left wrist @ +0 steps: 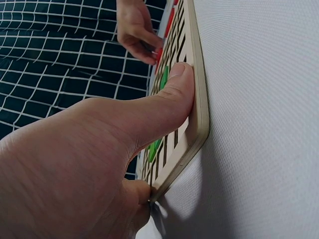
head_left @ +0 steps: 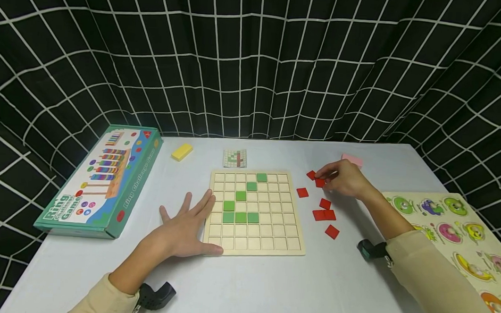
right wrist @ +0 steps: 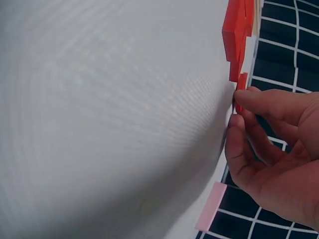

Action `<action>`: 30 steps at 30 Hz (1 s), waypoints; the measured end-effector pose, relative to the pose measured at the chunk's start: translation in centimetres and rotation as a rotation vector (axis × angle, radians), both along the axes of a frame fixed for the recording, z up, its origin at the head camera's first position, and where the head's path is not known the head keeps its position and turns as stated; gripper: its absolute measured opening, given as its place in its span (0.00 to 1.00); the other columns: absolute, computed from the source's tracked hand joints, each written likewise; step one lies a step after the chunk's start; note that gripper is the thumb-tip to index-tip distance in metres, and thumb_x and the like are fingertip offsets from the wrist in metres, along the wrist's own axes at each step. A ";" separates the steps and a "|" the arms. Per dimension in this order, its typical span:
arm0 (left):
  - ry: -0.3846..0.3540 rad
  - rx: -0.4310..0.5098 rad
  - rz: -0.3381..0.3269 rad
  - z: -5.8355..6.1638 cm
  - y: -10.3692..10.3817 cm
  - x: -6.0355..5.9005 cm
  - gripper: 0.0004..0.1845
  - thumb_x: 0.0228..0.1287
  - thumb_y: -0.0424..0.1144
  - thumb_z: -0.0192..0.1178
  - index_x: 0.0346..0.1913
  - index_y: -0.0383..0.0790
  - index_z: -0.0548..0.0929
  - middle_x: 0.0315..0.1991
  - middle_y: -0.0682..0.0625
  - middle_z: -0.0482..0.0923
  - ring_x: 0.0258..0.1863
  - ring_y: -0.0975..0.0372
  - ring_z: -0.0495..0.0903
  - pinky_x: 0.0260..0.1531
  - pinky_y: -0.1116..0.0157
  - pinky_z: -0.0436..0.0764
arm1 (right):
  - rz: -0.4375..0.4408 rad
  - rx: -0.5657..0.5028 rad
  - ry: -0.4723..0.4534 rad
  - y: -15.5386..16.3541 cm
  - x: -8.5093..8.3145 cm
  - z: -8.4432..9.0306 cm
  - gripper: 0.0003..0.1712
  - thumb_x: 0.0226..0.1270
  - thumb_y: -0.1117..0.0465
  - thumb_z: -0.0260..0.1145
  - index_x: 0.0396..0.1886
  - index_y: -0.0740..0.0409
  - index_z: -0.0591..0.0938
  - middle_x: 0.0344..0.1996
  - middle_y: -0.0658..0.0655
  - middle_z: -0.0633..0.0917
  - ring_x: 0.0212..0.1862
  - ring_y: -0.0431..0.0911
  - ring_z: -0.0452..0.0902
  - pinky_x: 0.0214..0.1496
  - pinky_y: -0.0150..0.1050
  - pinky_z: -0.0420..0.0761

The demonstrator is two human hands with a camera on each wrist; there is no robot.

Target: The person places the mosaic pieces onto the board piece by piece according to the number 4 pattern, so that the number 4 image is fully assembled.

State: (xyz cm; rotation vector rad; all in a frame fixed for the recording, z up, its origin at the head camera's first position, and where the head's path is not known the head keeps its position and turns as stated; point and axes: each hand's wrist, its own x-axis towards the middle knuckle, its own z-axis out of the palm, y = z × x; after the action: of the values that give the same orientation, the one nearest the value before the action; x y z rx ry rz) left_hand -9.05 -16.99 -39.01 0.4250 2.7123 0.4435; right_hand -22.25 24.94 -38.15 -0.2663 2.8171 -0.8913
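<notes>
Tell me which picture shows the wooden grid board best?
The head view: the whole wooden grid board lies flat with its green tiles countable. The left wrist view shows only its edge side-on under the left hand thumb. The right wrist view hardly shows it.

the pattern on the small card [head_left: 235, 158] is too small to read. the animal puzzle board [head_left: 463, 234] runs off the right edge. the right hand [head_left: 345, 178] covers most of the red tile [head_left: 319, 182] it pinches.

Green tiles [head_left: 240, 217] are showing on the pale wooden grid board [head_left: 271, 245], red tiles [head_left: 325, 215] are lying on the white tabletop [head_left: 269, 290], and a black, white-gridded curtain [head_left: 255, 57] is hanging behind.
</notes>
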 end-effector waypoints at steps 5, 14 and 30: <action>0.003 -0.003 -0.003 0.1 0.0 0.1 0.69 0.51 0.76 0.68 0.86 0.46 0.44 0.87 0.52 0.35 0.83 0.36 0.36 0.57 0.13 0.36 | 0.001 0.006 -0.008 0.1 0.1 0.3 0.19 0.60 0.73 0.73 0.52 0.62 0.90 0.49 0.65 0.89 0.49 0.59 0.82 0.41 0.38 0.85; 0.002 -0.008 -0.003 0.1 0.0 0.1 0.69 0.52 0.75 0.69 0.86 0.45 0.44 0.87 0.52 0.35 0.83 0.36 0.36 0.57 0.13 0.37 | -0.007 -0.018 -0.036 -0.1 0.4 0.8 0.18 0.61 0.72 0.74 0.53 0.64 0.89 0.50 0.66 0.89 0.48 0.58 0.81 0.38 0.35 0.83; -0.005 -0.004 0.003 0.0 0.1 0.0 0.69 0.52 0.75 0.69 0.86 0.47 0.44 0.87 0.53 0.35 0.84 0.36 0.35 0.58 0.13 0.36 | -0.026 -0.049 -0.077 -1.8 1.3 1.9 0.18 0.61 0.66 0.76 0.53 0.61 0.90 0.53 0.65 0.88 0.46 0.53 0.79 0.40 0.38 0.80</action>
State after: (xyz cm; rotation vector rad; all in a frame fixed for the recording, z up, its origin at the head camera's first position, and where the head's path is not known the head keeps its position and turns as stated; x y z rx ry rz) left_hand -9.07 -16.92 -39.04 0.4180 2.7086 0.4393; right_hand -20.97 23.12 -36.27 -0.1976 2.7375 -0.9555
